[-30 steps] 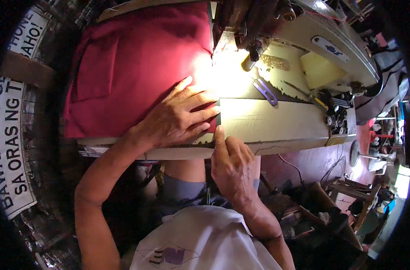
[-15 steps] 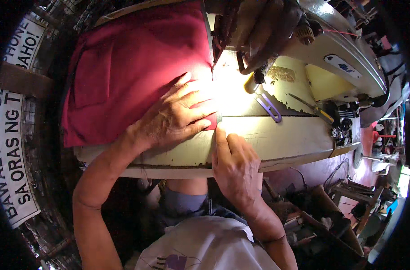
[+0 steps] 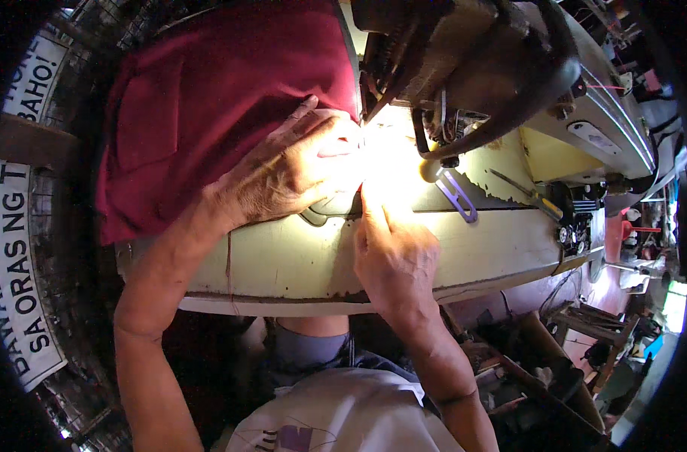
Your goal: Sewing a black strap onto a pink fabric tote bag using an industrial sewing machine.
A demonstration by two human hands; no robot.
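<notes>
- While my left hand (image 3: 294, 169) lies on the red cloth (image 3: 230, 90), its fingers bend by the cloth's edge; bright light hides whether they pinch it.
- My right hand (image 3: 397, 256) sticks one finger forward, near my left fingertips; I cannot tell if it grips anything.
- The cloth spreads left and ahead of my left fingers.
- Right of my fingers are a purple tool (image 3: 452, 199), a yellow-handled screwdriver (image 3: 541, 201) and the sewing machine (image 3: 607, 109).

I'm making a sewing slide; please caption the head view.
Left hand on maroon cloth, right hand close by, at a lit sewing machine.
</notes>
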